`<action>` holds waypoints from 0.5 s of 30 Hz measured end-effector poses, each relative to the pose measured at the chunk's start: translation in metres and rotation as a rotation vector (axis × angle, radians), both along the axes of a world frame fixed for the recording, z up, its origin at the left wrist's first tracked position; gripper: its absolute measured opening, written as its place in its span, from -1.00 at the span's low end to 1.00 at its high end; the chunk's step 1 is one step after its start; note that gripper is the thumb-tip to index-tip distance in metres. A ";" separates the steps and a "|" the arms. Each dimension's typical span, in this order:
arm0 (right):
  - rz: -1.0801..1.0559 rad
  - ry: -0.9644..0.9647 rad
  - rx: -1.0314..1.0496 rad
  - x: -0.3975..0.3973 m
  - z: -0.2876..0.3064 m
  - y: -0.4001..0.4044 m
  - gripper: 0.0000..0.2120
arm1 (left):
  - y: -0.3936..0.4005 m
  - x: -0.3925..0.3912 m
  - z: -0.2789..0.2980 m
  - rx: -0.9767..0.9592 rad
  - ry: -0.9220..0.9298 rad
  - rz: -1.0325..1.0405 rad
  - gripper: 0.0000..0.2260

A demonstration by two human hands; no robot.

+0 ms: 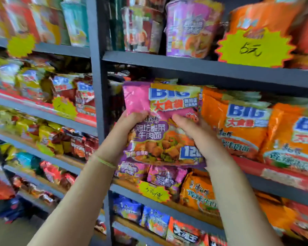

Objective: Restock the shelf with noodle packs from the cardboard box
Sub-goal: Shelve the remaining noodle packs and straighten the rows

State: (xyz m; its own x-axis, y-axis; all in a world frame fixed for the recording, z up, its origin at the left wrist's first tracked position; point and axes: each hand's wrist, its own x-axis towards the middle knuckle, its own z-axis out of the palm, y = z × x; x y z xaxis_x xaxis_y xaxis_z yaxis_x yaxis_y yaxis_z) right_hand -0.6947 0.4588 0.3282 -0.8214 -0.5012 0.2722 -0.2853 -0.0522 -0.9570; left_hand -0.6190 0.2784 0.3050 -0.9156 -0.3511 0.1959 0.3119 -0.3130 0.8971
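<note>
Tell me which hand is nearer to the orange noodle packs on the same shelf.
The right hand. It holds the purple noodle pack at the edge next to the orange noodle packs; the left hand grips the pack's far side, away from them.

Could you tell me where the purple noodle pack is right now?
Centre of the head view: the purple pack is held by both hands against the middle shelf, just left of the orange packs.

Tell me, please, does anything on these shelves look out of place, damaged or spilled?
Nothing stands out. The purple noodle pack is tilted only because the left hand and right hand hold it at the shelf, beside the orange packs. No torn pack or spill shows.
</note>
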 end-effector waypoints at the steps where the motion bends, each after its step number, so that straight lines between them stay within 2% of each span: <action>1: -0.045 -0.007 -0.025 -0.005 0.002 0.003 -0.50 | -0.001 -0.009 0.005 -0.047 -0.040 -0.021 -0.36; 3: -0.126 -0.036 -0.071 -0.016 0.003 0.000 -0.49 | -0.008 -0.024 0.014 -0.179 -0.084 -0.053 -0.35; 5: -0.176 -0.027 -0.078 -0.027 0.005 -0.010 -0.35 | -0.018 -0.032 0.014 -0.293 -0.067 -0.124 -0.42; 7: -0.197 0.004 -0.063 -0.037 0.008 -0.021 -0.22 | -0.026 -0.036 0.012 -0.347 -0.078 -0.200 -0.35; 9: -0.205 0.021 -0.040 -0.047 0.012 -0.033 -0.20 | -0.038 -0.050 0.013 -0.356 -0.050 -0.194 -0.36; 12: -0.245 0.035 -0.016 -0.062 0.021 -0.047 -0.40 | -0.051 -0.074 0.023 -0.356 0.004 -0.170 -0.34; 14: -0.280 0.077 0.016 -0.078 0.023 -0.054 -0.60 | -0.061 -0.095 0.025 -0.428 0.022 -0.158 -0.28; 15: -0.288 0.101 0.028 -0.084 0.024 -0.056 -0.64 | -0.066 -0.105 0.025 -0.475 0.011 -0.163 -0.27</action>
State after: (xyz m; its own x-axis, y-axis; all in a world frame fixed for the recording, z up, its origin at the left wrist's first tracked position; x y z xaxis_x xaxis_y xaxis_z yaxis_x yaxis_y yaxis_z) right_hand -0.7786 0.4027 0.3518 -0.9005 -0.2597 0.3489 -0.3780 0.0704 -0.9231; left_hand -0.7240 0.2129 0.3304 -0.9482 -0.0732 0.3093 0.3031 0.0837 0.9493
